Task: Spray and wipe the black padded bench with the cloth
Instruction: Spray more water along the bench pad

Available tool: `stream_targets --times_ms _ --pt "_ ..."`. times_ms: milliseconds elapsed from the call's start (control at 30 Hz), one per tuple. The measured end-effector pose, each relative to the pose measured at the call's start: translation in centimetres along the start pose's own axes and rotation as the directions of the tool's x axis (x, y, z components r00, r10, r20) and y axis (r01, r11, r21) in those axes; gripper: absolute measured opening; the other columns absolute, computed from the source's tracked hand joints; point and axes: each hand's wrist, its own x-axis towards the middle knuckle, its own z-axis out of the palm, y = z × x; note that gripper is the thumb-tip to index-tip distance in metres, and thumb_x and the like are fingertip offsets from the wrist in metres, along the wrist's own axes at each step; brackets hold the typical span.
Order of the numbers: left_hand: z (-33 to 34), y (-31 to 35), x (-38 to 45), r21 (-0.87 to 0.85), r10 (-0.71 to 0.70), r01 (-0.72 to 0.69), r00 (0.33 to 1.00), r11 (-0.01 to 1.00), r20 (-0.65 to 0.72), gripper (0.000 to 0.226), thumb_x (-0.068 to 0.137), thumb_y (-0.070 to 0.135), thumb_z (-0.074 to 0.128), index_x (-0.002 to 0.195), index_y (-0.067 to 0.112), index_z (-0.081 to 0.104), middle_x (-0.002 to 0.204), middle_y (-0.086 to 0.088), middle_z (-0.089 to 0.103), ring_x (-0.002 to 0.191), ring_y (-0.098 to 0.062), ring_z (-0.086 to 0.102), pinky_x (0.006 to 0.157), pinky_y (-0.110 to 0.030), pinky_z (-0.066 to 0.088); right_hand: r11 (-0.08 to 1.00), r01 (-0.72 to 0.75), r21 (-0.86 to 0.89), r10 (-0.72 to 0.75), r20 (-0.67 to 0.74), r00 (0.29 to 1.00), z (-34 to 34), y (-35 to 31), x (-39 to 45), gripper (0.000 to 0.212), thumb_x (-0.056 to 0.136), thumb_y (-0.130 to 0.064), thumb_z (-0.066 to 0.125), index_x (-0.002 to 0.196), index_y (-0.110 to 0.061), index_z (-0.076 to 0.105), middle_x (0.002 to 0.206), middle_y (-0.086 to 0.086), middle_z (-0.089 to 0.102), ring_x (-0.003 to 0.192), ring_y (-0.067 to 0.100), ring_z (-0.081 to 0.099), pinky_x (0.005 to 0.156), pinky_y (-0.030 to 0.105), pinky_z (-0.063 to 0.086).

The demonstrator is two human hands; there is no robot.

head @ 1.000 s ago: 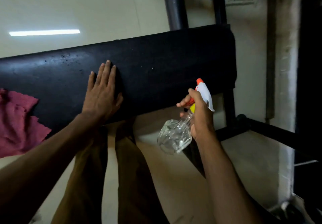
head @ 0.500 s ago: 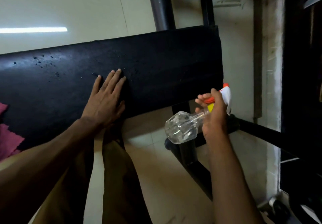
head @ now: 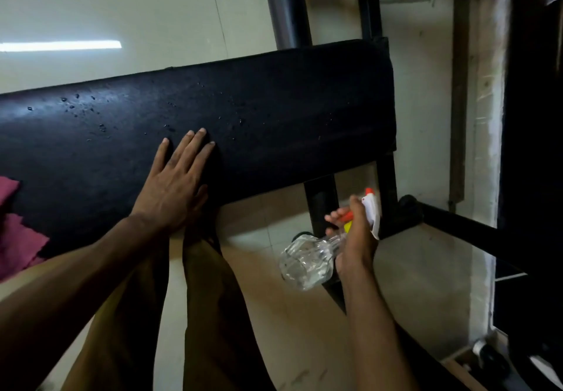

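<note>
Already the bench (head: 274, 110) carries scattered droplets, so spraying looks partly done; wiping seems not yet begun, since the cloth (head: 18, 235) lies untouched at its left end. Left hand (head: 173, 183) rests flat on the padding; right hand (head: 355, 238) grips the spray bottle (head: 307, 261) below the edge, over pale floor tiles (head: 122, 10).

the right hand (head: 355, 240) has dropped with the spray bottle (head: 307, 261), now below the bench's (head: 274, 116) near edge.
</note>
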Motion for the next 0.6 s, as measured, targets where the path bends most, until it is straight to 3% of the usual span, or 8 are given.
stream_targets --times_ms 67,200,300,400,500,600 --pt "-0.2 -0.3 -0.4 -0.008 -0.030 0.030 1.000 1.000 0.004 0.089 0.089 0.023 0.072 0.160 0.008 0.020 0.169 -0.015 0.008 0.157 -0.029 0.007 0.126 -0.056 0.009 0.999 0.023 -0.047 -0.020 0.061 0.998 0.4 0.6 -0.3 0.036 0.096 -0.030 0.060 0.063 -0.018 0.054 0.051 -0.005 0.057 0.056 0.015 0.059 0.056 0.029 0.045" --pt "-0.7 -1.1 -1.8 -0.040 -0.125 0.126 0.992 0.991 0.024 0.088 0.092 0.023 0.068 0.161 0.009 0.016 0.170 -0.014 0.003 0.157 -0.028 0.001 0.127 -0.052 0.001 0.947 0.117 -0.298 -0.034 0.271 0.962 1.9 1.3 -2.1 0.043 0.091 -0.042 0.062 0.052 -0.026 0.051 0.052 -0.004 0.052 0.055 0.014 0.055 0.059 0.033 0.046" --pt "-0.9 -2.2 -3.5 -0.038 -0.187 0.188 0.982 0.981 0.019 0.086 0.094 0.026 0.066 0.161 0.009 0.014 0.170 -0.013 0.002 0.157 -0.027 -0.001 0.127 -0.050 0.000 0.914 0.191 -0.357 -0.003 0.465 0.885 3.5 2.0 -3.8 0.028 0.096 -0.035 0.061 0.072 -0.022 0.065 0.067 0.002 0.062 0.067 0.015 0.062 0.057 0.032 0.046" --pt "-0.7 -3.6 -5.5 -0.045 -0.228 0.228 0.974 0.973 0.008 0.084 0.096 0.028 0.064 0.161 0.010 0.015 0.170 -0.012 0.003 0.157 -0.026 -0.001 0.128 -0.050 0.001 0.826 0.286 -0.485 0.011 0.522 0.853 4.8 3.7 -5.3 0.032 0.085 -0.046 0.067 0.079 -0.014 0.064 0.061 0.004 0.061 0.058 0.019 0.062 0.053 0.032 0.048" --pt "-0.5 -5.1 -7.3 -0.051 -0.273 0.272 0.962 0.961 -0.012 0.082 0.096 0.030 0.063 0.161 0.010 0.017 0.170 -0.013 0.005 0.157 -0.027 0.002 0.128 -0.050 0.002 0.771 0.375 -0.514 0.001 0.590 0.807 6.1 4.9 -7.0 0.024 0.090 -0.033 0.069 0.074 -0.016 0.067 0.059 0.004 0.064 0.053 0.014 0.062 0.051 0.029 0.048" --pt "-0.3 -6.6 -9.2 -0.062 -0.324 0.322 0.946 0.945 -0.018 0.083 0.096 0.032 0.063 0.161 0.010 0.016 0.170 -0.013 0.004 0.157 -0.028 0.002 0.128 -0.049 0.001 0.668 0.505 -0.547 0.023 0.693 0.721 7.4 5.5 -8.8 0.034 0.093 -0.029 0.067 0.064 -0.011 0.065 0.061 0.005 0.067 0.055 0.014 0.064 0.051 0.028 0.046"
